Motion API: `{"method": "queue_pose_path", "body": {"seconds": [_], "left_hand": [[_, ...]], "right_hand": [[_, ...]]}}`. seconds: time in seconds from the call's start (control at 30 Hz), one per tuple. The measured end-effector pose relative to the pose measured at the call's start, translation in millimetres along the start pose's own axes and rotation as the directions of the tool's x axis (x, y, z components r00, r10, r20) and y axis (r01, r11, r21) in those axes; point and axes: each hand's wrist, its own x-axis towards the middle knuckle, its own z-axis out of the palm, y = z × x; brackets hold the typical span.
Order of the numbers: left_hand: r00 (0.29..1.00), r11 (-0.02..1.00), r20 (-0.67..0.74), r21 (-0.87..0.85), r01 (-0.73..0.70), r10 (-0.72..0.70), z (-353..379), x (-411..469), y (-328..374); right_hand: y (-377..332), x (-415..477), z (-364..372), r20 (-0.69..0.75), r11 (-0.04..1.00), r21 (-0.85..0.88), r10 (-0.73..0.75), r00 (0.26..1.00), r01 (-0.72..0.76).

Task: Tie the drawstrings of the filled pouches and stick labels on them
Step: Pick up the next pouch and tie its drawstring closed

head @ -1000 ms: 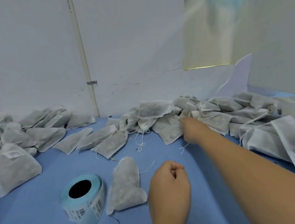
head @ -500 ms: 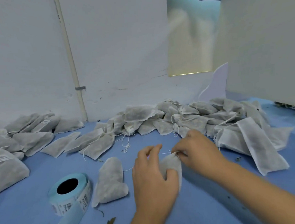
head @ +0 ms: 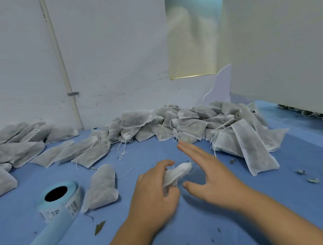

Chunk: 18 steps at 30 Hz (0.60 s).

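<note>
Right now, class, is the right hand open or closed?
Open: right hand has straight, spread fingers, holding nothing; left hand grips the pouch.

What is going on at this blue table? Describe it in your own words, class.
A person is working through filled pouches on a blue table. The left hand grips one small white pouch, while the right hand is open beside it, fingers spread. A heap of pouches with loose strings lies behind, and a label roll sits at the left.

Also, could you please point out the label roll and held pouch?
Blue roll of barcode labels (head: 72, 205): head view, printed side.
White fabric pouch (head: 180, 171) in left hand (head: 153, 196): head view, exposed end.
</note>
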Motion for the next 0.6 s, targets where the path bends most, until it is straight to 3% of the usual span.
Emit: {"method": "queue_pose_path", "body": {"seconds": [0.13,0.33,0.5,0.6], "left_hand": [[0.999,0.999,-0.016,0.001,-0.044,0.044,4.1,-2.0,6.6],[0.998,0.999,-0.047,-0.031,0.035,-0.036,4.3,-1.3,8.5],[0.996,0.981,-0.088,0.194,0.026,-0.009,0.2,1.7,7.3],[0.997,0.911,-0.071,0.408,0.059,-0.033,-1.7,7.0,8.9]], "right_hand": [[-5.4,-0.9,3.2,-0.064,1.000,0.015,-0.008,0.998,0.009],[-5.8,0.7,-1.6,-0.007,0.928,0.307,0.222,0.975,-0.209],[-4.6,3.1,-8.4,0.090,0.821,0.460,0.336,0.938,-0.338],[-5.8,5.0,-15.2,0.131,0.786,0.472,0.385,0.914,-0.399]]}}
